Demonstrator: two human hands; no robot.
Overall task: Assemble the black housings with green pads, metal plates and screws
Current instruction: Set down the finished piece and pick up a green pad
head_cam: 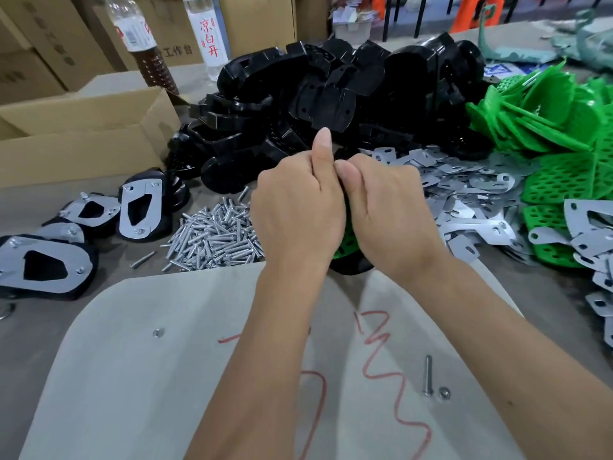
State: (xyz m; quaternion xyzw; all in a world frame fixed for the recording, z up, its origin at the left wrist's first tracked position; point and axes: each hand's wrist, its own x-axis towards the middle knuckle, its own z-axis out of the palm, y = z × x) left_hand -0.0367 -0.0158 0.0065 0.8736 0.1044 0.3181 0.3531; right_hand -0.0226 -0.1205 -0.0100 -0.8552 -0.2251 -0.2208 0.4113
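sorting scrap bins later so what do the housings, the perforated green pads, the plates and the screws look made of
Black housings: likely moulded plastic, glossy, with soft highlights on curved edges.
Green pads: probably plastic or rubber, bright and matte, with a moulded grid of holes; which one is unclear.
Metal plates: thin stamped sheet metal, pale silver, flat with punched slots.
Screws: metal, bright silvery finish, possibly zinc-plated steel.

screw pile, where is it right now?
Head view, left of centre: the screw pile lies on the table just left of the left hand, right of the finished housings and below the black housing heap.
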